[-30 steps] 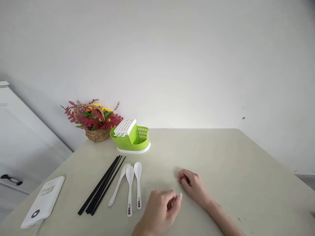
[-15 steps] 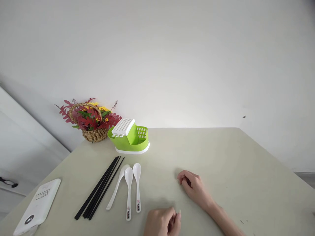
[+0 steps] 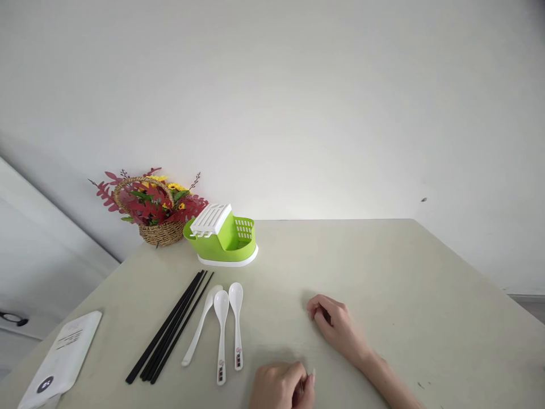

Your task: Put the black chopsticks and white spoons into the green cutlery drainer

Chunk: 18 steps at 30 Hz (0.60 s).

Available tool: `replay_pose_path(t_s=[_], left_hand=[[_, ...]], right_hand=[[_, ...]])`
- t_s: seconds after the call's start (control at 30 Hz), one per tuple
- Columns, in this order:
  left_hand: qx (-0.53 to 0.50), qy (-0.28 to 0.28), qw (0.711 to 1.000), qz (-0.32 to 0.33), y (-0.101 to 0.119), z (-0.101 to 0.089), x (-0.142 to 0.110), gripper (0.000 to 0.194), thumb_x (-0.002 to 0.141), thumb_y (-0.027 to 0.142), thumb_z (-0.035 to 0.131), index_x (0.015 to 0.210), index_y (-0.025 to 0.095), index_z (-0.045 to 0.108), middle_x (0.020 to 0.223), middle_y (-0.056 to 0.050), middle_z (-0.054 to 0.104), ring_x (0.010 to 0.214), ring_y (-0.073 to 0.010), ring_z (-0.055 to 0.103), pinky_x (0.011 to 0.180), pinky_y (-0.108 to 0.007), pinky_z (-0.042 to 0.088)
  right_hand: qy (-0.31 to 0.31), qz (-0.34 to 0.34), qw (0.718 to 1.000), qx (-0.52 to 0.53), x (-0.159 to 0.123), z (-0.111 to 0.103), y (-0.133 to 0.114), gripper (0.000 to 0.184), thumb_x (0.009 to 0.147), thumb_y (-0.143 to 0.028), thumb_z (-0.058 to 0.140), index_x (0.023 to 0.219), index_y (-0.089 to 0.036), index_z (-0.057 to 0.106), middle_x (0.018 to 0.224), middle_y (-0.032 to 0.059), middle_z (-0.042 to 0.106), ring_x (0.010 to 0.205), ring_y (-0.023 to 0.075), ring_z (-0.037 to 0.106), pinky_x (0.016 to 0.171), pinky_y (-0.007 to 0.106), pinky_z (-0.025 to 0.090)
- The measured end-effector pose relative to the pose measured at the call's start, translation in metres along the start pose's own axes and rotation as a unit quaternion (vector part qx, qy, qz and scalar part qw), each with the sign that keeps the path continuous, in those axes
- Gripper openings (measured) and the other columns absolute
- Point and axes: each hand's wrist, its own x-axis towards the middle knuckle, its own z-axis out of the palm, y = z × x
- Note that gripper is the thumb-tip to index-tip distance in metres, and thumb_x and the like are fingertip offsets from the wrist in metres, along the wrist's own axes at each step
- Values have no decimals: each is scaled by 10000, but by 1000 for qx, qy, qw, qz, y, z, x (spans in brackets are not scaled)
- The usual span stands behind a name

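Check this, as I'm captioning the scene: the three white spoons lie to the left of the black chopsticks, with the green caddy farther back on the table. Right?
Not quite: the head view shows the three white spoons to the right of the black chopsticks, with the green caddy farther back on the table.

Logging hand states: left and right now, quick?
Left hand: loosely closed, nothing visible in its grasp.
Right hand: loosely closed at the table, no object visible in it.
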Motion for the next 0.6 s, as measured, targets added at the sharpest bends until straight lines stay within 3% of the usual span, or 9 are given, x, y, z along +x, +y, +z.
replay_pose_path(t_s=[0.6], left_hand=[[18, -9, 1000, 4, -1, 1, 0, 270, 929, 167, 518, 674, 227, 452, 533, 41, 613, 439, -97, 530, 484, -257, 305]], right_hand=[[-1, 1, 1000, 1, 0, 0, 0, 211, 917, -158, 423, 908, -235, 619, 783, -1, 673, 643, 163, 553, 607, 267, 403]])
